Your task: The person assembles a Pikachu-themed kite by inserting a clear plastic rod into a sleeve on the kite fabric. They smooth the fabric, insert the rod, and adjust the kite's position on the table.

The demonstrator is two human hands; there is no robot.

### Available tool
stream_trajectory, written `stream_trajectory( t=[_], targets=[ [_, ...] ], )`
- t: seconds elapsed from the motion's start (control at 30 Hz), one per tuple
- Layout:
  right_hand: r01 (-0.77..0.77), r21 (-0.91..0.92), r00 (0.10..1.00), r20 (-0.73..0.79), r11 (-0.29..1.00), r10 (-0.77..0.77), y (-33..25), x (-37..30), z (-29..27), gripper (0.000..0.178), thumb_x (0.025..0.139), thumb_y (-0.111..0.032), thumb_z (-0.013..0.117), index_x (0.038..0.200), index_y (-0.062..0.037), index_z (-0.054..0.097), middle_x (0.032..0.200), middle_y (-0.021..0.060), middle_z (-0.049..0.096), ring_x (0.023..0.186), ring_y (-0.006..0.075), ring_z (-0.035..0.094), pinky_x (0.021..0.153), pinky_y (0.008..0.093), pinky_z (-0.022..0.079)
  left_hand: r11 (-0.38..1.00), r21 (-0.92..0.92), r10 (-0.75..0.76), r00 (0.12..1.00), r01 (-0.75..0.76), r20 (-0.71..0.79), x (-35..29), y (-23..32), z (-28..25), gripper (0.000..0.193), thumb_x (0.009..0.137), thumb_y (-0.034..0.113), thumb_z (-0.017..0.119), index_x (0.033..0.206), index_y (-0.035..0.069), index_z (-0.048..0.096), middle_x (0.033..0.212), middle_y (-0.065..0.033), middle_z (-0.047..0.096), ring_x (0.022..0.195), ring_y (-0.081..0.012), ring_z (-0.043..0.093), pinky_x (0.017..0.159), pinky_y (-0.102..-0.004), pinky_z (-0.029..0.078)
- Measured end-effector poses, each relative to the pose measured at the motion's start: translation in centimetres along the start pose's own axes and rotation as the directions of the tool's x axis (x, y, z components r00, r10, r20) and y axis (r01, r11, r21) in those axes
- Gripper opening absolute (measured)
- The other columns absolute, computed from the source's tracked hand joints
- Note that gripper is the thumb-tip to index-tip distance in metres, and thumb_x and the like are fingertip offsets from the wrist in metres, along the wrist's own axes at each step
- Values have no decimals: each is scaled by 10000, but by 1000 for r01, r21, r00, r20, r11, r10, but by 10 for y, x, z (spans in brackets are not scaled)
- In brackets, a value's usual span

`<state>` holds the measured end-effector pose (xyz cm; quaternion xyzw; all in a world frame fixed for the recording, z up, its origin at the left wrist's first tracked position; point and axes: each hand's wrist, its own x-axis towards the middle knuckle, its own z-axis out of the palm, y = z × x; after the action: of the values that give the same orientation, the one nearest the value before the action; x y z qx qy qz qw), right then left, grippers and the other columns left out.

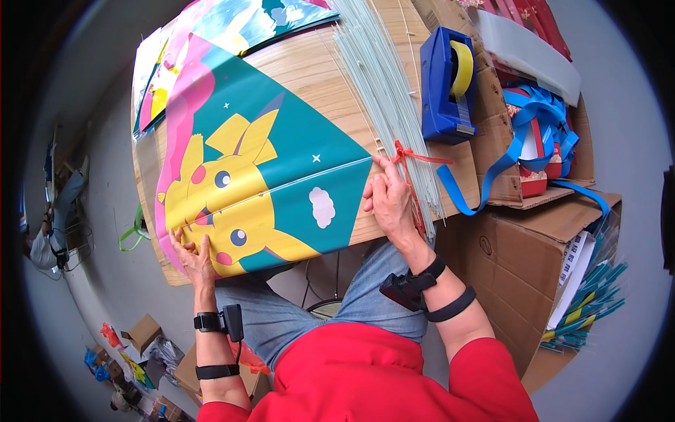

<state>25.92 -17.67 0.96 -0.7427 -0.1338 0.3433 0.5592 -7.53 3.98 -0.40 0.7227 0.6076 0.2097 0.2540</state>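
A diamond-shaped kite sheet (295, 141), teal and pink with a yellow cartoon character, lies on the wooden table before me. A thin pale rod or crease line (281, 188) runs across it from the near left edge to the right corner; which of the two I cannot tell. My left hand (193, 259) rests on the sheet's near left edge at one end of that line, fingers apart. At the right corner is my right hand (390, 200), its index finger stretched to the tip and the other fingers bent. I see nothing plainly gripped in either hand.
Beside my right hand lies a bundle of thin white rods (383, 84) tied with red string. A blue tape dispenser (447, 88) stands beyond it. More printed sheets (281, 20) lie at the back. Cardboard boxes (517, 264) and blue ribbon (538, 116) crowd the right side.
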Motion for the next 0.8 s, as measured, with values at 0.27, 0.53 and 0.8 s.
stream_trajectory(
  t=[0.27,0.53,0.8],
  targets=[
    [31,43,999,-21,999,-30,3,0,-1,414,959,-104,411,1336,66,406,666,20,583,510,63,545,476,206,468,1000,0,-2,1000,2,-2,0,0,0,859,819,150,732,1499,58,215,1390,-58,448,894,-170,436,781,-296,457],
    [13,31,1000,-22,999,-13,-1,-1,0,419,941,-86,378,1338,47,404,641,54,574,497,114,557,500,258,484,1000,-14,-16,1000,16,3,0,1,0,852,819,145,729,1498,63,219,1387,-58,449,902,-178,440,790,-298,459],
    [15,24,1000,0,1000,-15,0,0,1,426,936,-100,368,1337,41,404,637,58,577,488,119,559,485,260,482,1000,-23,-20,1000,20,14,1,-2,0,857,819,140,729,1500,68,214,1392,-63,449,925,-186,451,816,-308,457]
  ],
)
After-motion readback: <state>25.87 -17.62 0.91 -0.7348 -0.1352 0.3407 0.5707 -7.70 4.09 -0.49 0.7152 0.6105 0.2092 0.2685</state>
